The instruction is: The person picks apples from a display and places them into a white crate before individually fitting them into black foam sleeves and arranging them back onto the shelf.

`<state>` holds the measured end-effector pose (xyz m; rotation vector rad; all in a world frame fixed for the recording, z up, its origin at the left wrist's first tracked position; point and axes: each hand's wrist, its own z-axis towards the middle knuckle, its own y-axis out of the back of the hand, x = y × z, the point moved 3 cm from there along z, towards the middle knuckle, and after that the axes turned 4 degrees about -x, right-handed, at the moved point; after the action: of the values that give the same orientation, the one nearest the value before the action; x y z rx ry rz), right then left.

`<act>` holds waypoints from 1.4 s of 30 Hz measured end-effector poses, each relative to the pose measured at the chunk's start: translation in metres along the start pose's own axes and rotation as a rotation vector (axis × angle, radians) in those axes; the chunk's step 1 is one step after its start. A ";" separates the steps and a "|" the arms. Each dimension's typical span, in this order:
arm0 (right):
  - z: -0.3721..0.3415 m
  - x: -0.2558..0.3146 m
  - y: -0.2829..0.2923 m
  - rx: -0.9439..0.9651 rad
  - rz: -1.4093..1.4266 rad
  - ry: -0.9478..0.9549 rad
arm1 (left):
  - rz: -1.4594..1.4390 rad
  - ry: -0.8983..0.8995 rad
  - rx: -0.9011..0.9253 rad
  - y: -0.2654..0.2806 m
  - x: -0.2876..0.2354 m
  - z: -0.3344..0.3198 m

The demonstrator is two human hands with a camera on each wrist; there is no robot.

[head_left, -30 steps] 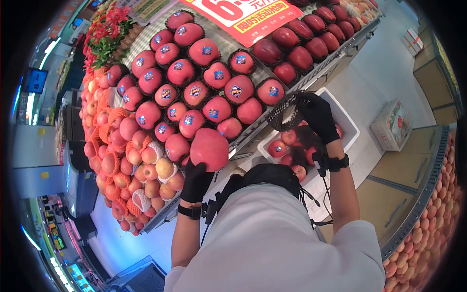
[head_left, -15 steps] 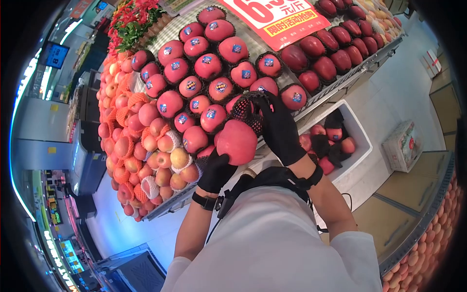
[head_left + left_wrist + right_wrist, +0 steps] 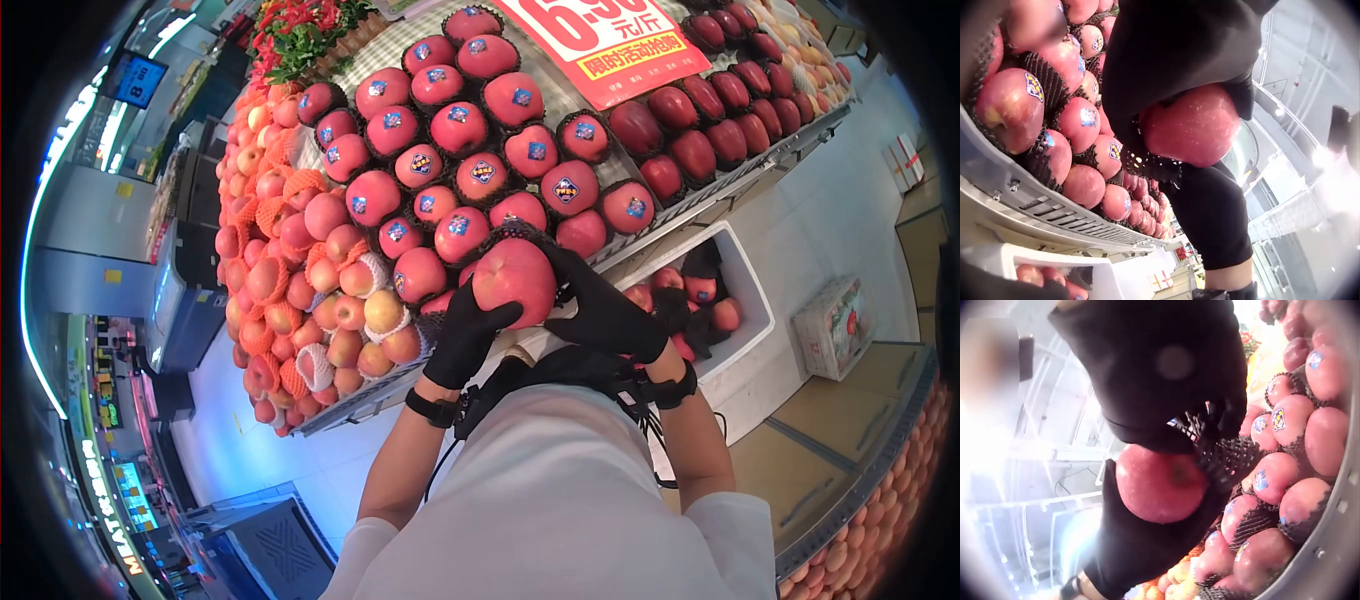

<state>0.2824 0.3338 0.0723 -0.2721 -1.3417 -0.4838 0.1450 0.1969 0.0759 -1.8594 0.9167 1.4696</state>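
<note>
In black gloves, both hands meet in front of the fruit display. My left hand (image 3: 468, 335) grips a large red apple (image 3: 514, 282), thumb across its near side. My right hand (image 3: 605, 315) is at the apple's right side, its fingers holding a black foam net (image 3: 1229, 459). The net lies against the apple's far side; in the left wrist view its mesh edge shows just below the fruit. Part of the net is hidden behind the apple and gloves. Stickered apples (image 3: 483, 173) in black nets sit in rows just beyond the hands.
A white foam box (image 3: 752, 335) with apples and black nets stands low at the right. Loose apples in orange and white nets (image 3: 345, 310) are heaped at the left. Dark red apples (image 3: 693, 150) lie behind a red price sign (image 3: 620, 50). A metal rail (image 3: 690, 200) edges the display.
My right hand has come from above the white box to the apple, bringing the black net against it. My left hand has kept its grip on the apple and moved right and up in view.
</note>
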 end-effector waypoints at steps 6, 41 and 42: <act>0.004 -0.006 -0.012 -0.023 0.154 -0.081 | 0.376 -0.154 -0.032 -0.013 -0.015 0.005; -0.005 -0.034 0.002 -0.109 0.612 -0.478 | 0.762 -0.546 0.003 -0.027 -0.022 0.012; -0.004 -0.029 0.001 -0.100 0.604 -0.467 | 0.733 -0.558 0.000 -0.027 -0.023 0.011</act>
<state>0.2826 0.3383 0.0430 -0.8831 -1.5946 0.0322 0.1570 0.2252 0.0971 -1.0143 1.3596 2.2474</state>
